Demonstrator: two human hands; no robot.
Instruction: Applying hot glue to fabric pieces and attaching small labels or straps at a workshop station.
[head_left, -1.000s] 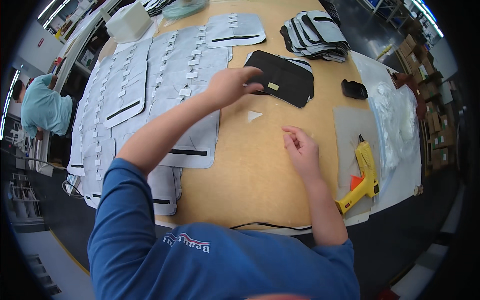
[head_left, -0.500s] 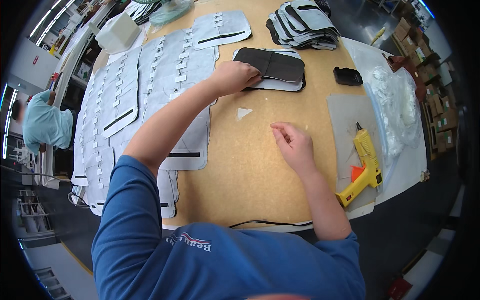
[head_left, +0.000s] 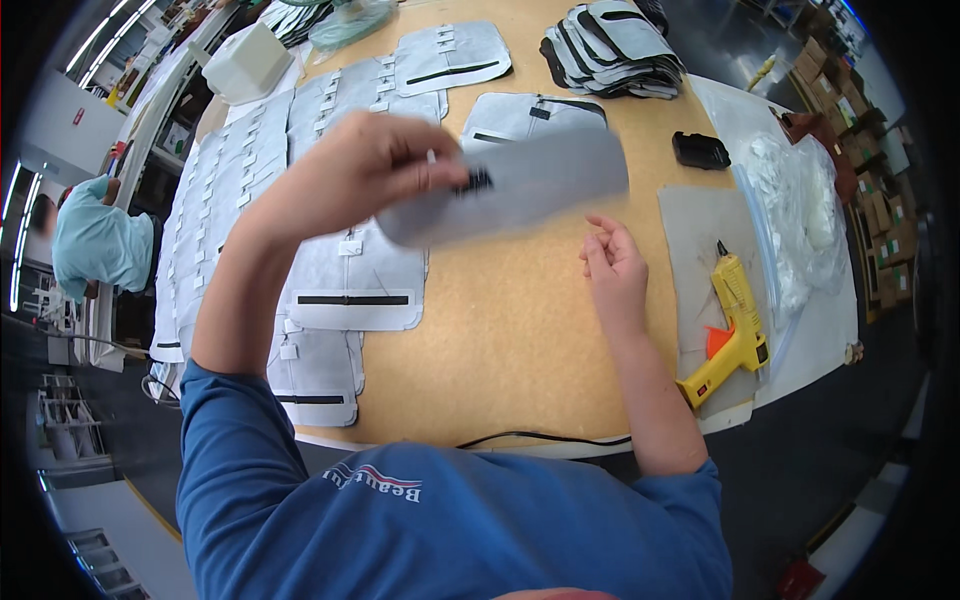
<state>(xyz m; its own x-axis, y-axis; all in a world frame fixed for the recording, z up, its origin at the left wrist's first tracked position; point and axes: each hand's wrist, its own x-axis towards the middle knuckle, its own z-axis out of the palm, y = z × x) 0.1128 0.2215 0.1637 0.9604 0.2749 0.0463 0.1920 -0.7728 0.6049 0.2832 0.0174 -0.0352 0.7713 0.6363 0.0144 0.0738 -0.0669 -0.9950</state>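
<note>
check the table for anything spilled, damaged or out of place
I see nothing spilled or plainly damaged. Only the stack of grey panels at the far right looks askew, its edges uneven. The lifted panel in the left hand is too blurred to judge.

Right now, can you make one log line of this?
left hand: holding grey panel | right hand: half-curled, nothing seen in it | yellow glue gun: lying at right
</note>
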